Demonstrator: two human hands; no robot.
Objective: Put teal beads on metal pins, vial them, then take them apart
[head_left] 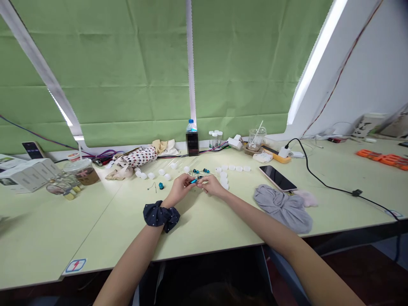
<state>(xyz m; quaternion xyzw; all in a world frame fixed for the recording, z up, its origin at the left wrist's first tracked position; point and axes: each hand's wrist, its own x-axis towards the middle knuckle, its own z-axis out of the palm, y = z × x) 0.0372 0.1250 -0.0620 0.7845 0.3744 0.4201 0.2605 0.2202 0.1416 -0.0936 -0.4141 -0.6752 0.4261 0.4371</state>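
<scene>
My left hand pinches a small shiny blue piece between its fingertips. Its exact kind is too small to make out. My right hand meets it from the other side, its fingers closed at the same piece. Just beyond the fingers lie more small blue-and-black pieces. Left of my left hand, another blue piece rests on the table beside a thin bent wire. White round caps sit in a row near my right hand, and others are spread to the left.
On the right lie a phone, a grey cloth headband and a black cable. A dark-filled bottle stands at the back, with small vials beside it. A drink cup and white boxes are at left.
</scene>
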